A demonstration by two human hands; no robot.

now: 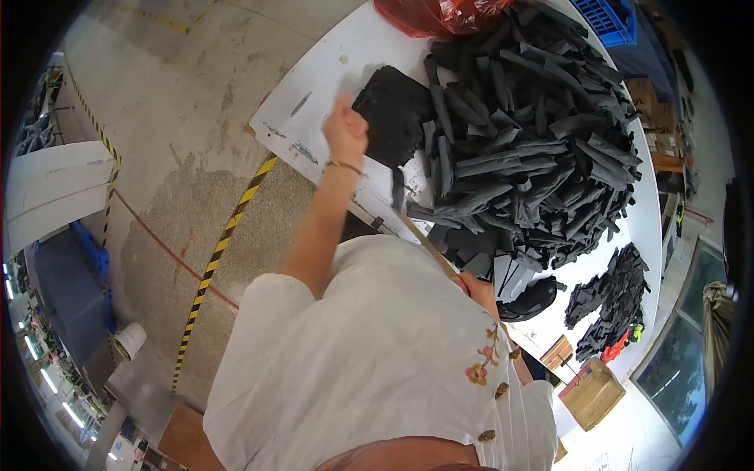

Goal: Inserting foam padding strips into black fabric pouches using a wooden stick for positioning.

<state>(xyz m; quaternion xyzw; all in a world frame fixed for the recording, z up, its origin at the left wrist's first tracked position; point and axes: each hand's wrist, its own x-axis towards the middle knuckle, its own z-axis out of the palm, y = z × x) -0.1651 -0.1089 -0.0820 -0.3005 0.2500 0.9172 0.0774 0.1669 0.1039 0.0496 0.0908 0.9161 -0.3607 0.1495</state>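
Note:
My left hand (345, 132) is closed in a fist, slightly smeared by motion, over the white table (302, 102). It is beside the left edge of a flat, roughly square black piece (393, 116); whatever it may hold is hidden. Low at the table's near side, my right hand (477, 292) has its fingers curled in. It is at the end of a narrow tan strip (428, 245), and I cannot make out what is in it. A big heap of rolled or folded black fabric pieces (526, 133) covers much of the tabletop.
A red plastic bag (440, 14) and a blue crate (609, 22) are at the far side. Smaller black pieces (609, 302) lie on the right, near a cardboard box (591, 394). Yellow-and-black tape (214, 263) marks the floor to the left, by a white bucket (130, 341).

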